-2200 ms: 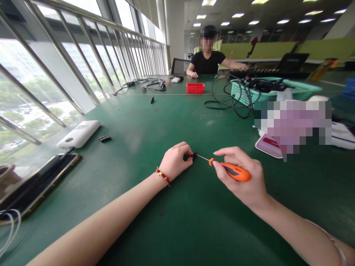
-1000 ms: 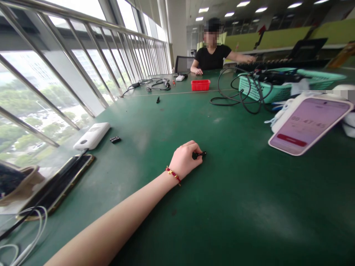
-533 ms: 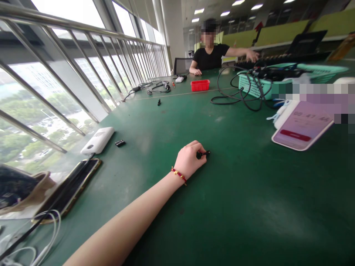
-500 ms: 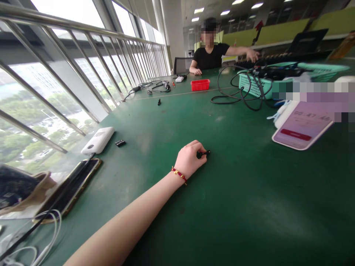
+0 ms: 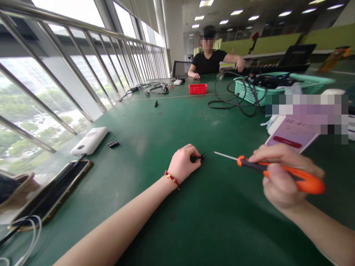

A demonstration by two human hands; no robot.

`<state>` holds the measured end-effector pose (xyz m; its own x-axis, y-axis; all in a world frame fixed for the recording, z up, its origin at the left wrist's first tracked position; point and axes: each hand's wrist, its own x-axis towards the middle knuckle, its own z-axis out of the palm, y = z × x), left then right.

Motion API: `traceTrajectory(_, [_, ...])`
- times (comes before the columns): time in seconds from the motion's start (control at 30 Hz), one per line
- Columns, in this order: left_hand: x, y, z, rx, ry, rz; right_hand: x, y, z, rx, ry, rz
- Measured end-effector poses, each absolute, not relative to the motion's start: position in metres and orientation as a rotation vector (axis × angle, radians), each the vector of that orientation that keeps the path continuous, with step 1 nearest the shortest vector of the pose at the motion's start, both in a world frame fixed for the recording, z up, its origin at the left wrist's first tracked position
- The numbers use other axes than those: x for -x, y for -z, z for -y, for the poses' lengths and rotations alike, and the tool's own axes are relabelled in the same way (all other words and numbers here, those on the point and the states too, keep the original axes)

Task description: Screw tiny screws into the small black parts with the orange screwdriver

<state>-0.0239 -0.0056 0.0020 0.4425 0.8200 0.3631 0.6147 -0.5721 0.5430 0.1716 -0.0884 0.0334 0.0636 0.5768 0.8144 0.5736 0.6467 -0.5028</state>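
My left hand point(image 5: 185, 161) rests on the green table with thumb and fingers pinched on a small black part point(image 5: 202, 156); most of the part is hidden, so I cannot tell its kind. My right hand point(image 5: 288, 177) is closed round the handle of an orange and black screwdriver point(image 5: 301, 180). The screwdriver's thin metal shaft points left, and its tip is a short way right of the small black part, apart from it. To the left of my left hand lies another small black piece point(image 5: 113, 144).
A white power bank point(image 5: 90, 140) and a dark phone point(image 5: 55, 192) lie at left. A propped phone point(image 5: 294, 135) stands behind my right hand. Farther back are a red tray point(image 5: 198, 89), a teal basket point(image 5: 246, 91) with black cables, and a seated person point(image 5: 208, 61).
My right hand has come into view from the right, holding the screwdriver. My left hand keeps its pinch on the small black part. The person's outstretched hand across the table has drawn inward.
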Motion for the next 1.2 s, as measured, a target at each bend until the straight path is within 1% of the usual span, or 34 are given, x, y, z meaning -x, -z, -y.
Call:
traceTrajectory(0.1, [0.024, -0.002, 0.005, -2.355, -0.871, -1.215, -0.168, -0.032, 0.091, 0.926, 0.074, 1.651])
traceTrajectory(0.47, [0.022, -0.004, 0.009, -2.395, -0.851, -1.269, -0.150, -0.030, 0.089, 0.938, -0.045, 1.814])
traceTrajectory(0.8, [0.023, -0.002, 0.007, -2.414, -0.841, -1.262, -0.147, -0.024, 0.088, 0.982, -0.058, 1.820])
traceTrajectory(1.07, [0.022, -0.003, 0.007, -2.405, -0.850, -1.247, -0.148, -0.022, 0.089, 0.912, -0.009, 1.859])
traceTrajectory(1.2, [0.022, -0.004, 0.007, -2.398, -0.847, -1.256, -0.147, -0.022, 0.089, 0.949, -0.044, 1.866])
